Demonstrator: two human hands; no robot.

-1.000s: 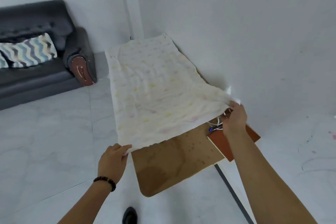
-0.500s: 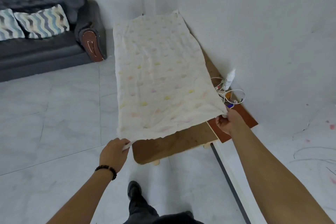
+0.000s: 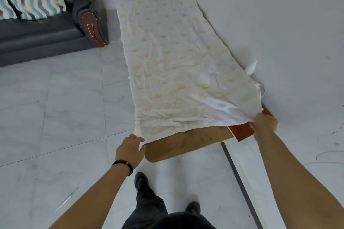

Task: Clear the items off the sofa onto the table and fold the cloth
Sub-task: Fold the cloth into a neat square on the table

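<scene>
L hand (image 3: 130,149) & R hand (image 3: 264,123) each pinch a near corner of cloth (image 3: 176,57), which is spread over table (image 3: 186,145). Risk: charger (image 3: 252,66) poking out at R edge could snag during the fold & get dragged off.

Both arms were bare right up to the edge of sight, and so were the left hand (image 3: 130,149) and the right hand (image 3: 264,124). Round the left wrist sat a bracelet (image 3: 123,166) of small, round, dark beads strung close together. Lower down I saw dark trousers (image 3: 149,202), near black, loose and creased. Under them were plain black shoes with rounded toes and a dull finish, the left shoe (image 3: 140,179) and the right shoe (image 3: 193,207). A dark top (image 3: 178,221) showed lowest of all
</scene>
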